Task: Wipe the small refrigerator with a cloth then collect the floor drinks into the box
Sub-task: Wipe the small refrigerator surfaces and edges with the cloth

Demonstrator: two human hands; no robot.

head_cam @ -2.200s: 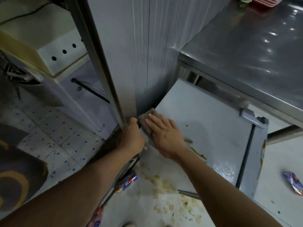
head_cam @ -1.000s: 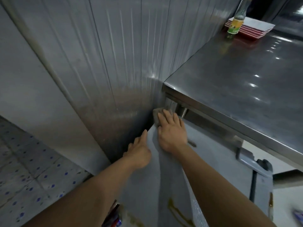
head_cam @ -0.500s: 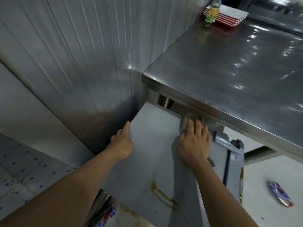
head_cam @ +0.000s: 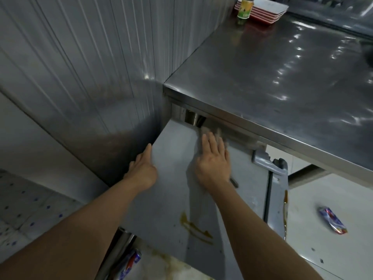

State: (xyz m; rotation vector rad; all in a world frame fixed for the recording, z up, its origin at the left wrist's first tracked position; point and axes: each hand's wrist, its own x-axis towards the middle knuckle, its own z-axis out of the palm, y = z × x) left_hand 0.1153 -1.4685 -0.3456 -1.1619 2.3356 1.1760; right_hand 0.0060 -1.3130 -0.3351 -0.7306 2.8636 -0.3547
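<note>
Since half a second earlier my right hand [head_cam: 214, 160] had swept the cloth [head_cam: 210, 131] left along the small refrigerator [head_cam: 173, 199] top's far edge — flat-fingered, pressing; left hand [head_cam: 143, 168] lay open, bracing its left edge.

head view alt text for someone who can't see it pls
A right hand presses a cloth flat on a small fridge top under a steel counter; the left hand rests on its edge. A brown stain remains.

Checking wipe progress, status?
Right hand flat, pressing grey cloth on small grey refrigerator top. Left hand open, bracing left edge. Brown streak unwiped.
</note>
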